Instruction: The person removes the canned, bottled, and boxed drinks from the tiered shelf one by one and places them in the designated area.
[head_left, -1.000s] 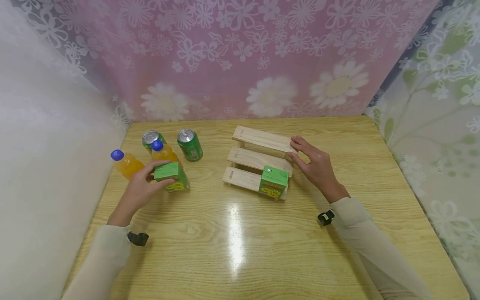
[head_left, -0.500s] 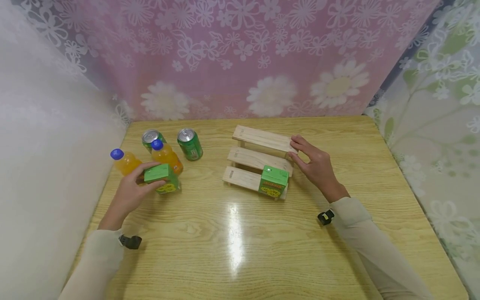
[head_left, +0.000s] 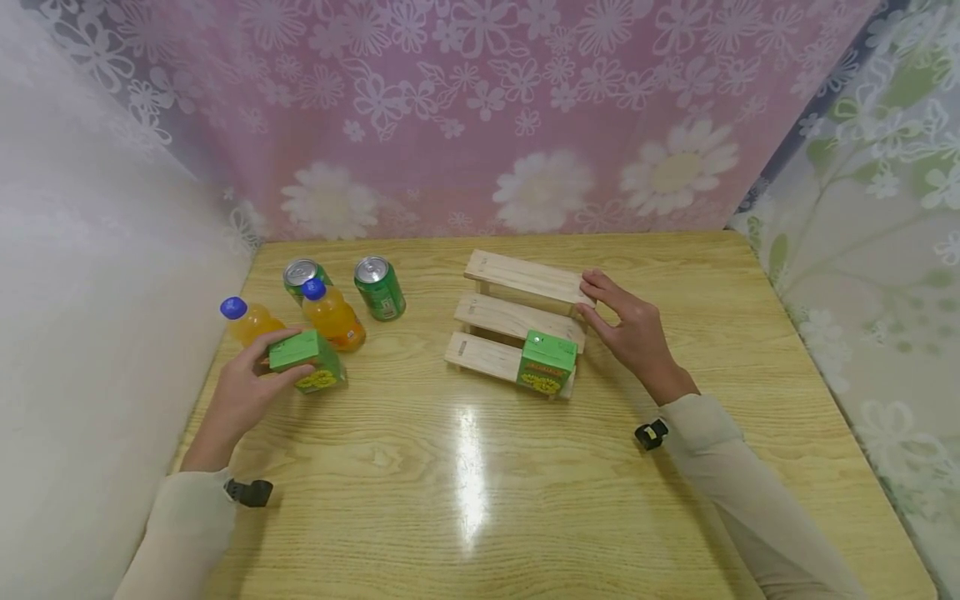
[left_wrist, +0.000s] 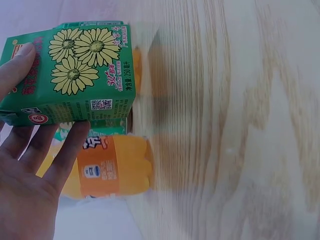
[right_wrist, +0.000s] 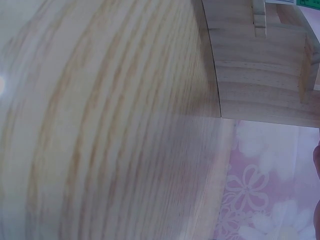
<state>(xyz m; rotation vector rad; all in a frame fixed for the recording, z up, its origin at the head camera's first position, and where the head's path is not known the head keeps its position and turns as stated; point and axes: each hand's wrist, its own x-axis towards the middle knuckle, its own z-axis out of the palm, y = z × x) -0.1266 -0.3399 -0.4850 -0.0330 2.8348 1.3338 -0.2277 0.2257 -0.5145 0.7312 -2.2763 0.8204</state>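
My left hand (head_left: 243,387) grips a green drink carton (head_left: 306,358) between thumb and fingers, at the left of the table in front of two orange drink bottles. In the left wrist view the carton (left_wrist: 72,75) shows yellow flowers on its face, and the thumb lies across it. With thumb and fingertips my right hand (head_left: 630,325) holds the right end of the top step of a three-tier wooden stand (head_left: 525,279). On the stand's lowest step, at the right, a second green carton (head_left: 547,362) stands upright. In the right wrist view the stand's side panel (right_wrist: 265,70) shows.
One orange bottle (head_left: 333,321) with a blue cap stands right behind the held carton; another orange bottle (head_left: 251,321) is partly hidden by the left hand. Two green cans (head_left: 380,292) (head_left: 303,275) stand at the back left. A flowered curtain (head_left: 480,125) rises behind the wooden table (head_left: 420,492).
My left hand has moved left and slightly toward me with the carton, uncovering more of the right-hand orange bottle. The right hand and the stand have stayed in place.
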